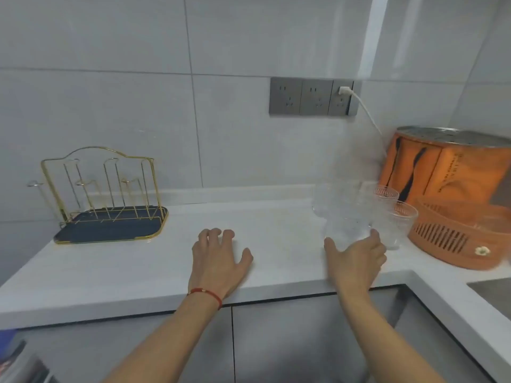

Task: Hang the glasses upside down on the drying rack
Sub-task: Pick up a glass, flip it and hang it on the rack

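Several clear glasses (347, 214) with a textured, ribbed surface stood clustered near the right end of the white counter (138, 266), close to its back edge; motion blur made the nearest ones hard to separate, though at least four could be counted, two of them showing pinkish rims. One right hand (356, 261) had its grip curved around the base of the nearest glass, fingers and thumb against its sides. One left hand (218, 261) lay flat and spread on the counter near the front edge, holding nothing, a red bracelet (206, 294) at its wrist. One gold wire drying rack (107, 194) on a dark tray stood bare at the back left corner. Just beside the glasses sat an orange basket (456, 236).
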`<state>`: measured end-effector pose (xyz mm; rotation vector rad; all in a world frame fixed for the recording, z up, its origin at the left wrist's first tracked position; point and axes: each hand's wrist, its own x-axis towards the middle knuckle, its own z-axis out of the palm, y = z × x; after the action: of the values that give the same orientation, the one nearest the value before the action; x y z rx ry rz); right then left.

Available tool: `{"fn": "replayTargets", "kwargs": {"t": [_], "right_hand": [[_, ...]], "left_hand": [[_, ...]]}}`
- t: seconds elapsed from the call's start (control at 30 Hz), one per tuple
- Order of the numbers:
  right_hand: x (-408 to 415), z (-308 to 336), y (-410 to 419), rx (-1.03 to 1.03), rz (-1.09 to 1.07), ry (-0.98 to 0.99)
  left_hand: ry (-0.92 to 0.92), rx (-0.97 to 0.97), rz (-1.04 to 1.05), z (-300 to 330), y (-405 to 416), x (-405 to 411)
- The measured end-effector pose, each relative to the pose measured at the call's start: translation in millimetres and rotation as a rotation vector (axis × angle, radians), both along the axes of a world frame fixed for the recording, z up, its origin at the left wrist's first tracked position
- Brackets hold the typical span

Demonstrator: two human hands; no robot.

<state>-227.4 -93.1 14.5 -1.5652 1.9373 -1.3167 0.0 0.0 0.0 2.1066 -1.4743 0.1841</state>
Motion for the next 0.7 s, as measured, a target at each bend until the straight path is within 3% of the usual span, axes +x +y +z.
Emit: {"fn": "replayTargets", "kwargs": {"t": [0.1, 0.3, 0.47, 0.53, 0.63, 0.7], "right_hand": [[2, 4, -20, 0.083, 0.023, 0.065], [6, -8, -34, 0.019, -0.02, 0.08], [24, -8, -13, -0.143, 0.33, 0.059], [44, -4, 4, -0.206, 0.509, -0.002], [83, 0, 28, -0.262, 0.743, -0.015], [109, 2, 40, -0.28, 0.883, 0.003]], "left_hand": [[0.021, -0.057, 0.002, -2, 0, 2], [0.101, -0.101, -0.064, -1, 1, 4], [0.257, -0.148, -0.186, 2, 8, 4], [0.402, -0.212, -0.243, 7, 14, 3], [0.813, -0.3, -0.289, 23, 21, 11], [0.948, -0.328, -0.265, 34, 26, 22]]}}
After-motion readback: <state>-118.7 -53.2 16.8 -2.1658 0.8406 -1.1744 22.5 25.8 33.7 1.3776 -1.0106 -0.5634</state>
